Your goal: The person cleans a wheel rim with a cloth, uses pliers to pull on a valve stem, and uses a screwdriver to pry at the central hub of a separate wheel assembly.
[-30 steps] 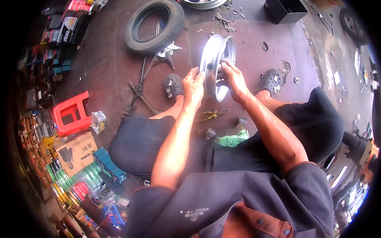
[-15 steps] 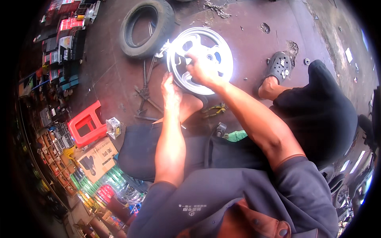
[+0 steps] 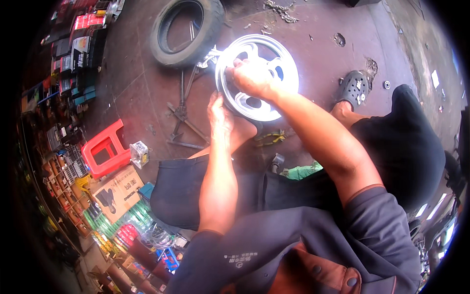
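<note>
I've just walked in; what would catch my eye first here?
The gleaming silver wheel rim at upper centre, the left hand at its lower-left edge, the right hand over its face. Then the dark tyre to its upper left, and the red stool farther left.

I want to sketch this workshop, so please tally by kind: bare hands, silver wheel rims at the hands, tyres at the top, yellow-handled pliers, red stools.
Left hand and right hand: 2
Silver wheel rim: 1
Tyre at the top: 1
Yellow-handled pliers: 1
Red stool: 1
Total: 6
</note>
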`<state>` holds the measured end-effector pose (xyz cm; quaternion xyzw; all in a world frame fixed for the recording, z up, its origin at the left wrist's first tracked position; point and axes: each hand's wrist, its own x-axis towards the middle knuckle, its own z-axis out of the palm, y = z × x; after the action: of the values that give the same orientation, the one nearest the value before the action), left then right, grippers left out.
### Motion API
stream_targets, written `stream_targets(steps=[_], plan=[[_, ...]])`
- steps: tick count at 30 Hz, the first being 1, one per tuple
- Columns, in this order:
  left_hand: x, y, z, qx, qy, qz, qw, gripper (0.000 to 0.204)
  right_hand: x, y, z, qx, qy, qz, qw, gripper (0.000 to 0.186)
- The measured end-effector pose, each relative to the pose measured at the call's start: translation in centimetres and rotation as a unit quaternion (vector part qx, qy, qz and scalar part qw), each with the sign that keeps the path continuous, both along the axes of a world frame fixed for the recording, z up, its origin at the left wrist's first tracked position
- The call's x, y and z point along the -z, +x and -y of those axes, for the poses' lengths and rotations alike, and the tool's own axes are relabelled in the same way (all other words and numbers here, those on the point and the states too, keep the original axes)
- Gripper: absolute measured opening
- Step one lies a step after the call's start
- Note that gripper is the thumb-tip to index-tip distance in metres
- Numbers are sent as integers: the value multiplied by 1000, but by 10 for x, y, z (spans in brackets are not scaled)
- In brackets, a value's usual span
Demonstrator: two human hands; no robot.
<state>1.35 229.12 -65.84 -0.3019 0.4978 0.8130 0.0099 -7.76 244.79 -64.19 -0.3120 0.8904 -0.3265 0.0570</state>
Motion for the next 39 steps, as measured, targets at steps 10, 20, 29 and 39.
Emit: stream_targets(steps=[10,20,29,39], plan=[[9,1,-22,-32,-16,24,999,24,1,1,-18,-25,32,1,999,38],[33,10,-44,-21,-79,68,994,58,31,34,-13,109,51,77,990,39],[94,8,-21,-29,-235,209,949,83,21,23,-94,477,30,75,875,63],[103,16,-8,38,-8,206,978,25,111,81,-153,464,-183,476,724,56]])
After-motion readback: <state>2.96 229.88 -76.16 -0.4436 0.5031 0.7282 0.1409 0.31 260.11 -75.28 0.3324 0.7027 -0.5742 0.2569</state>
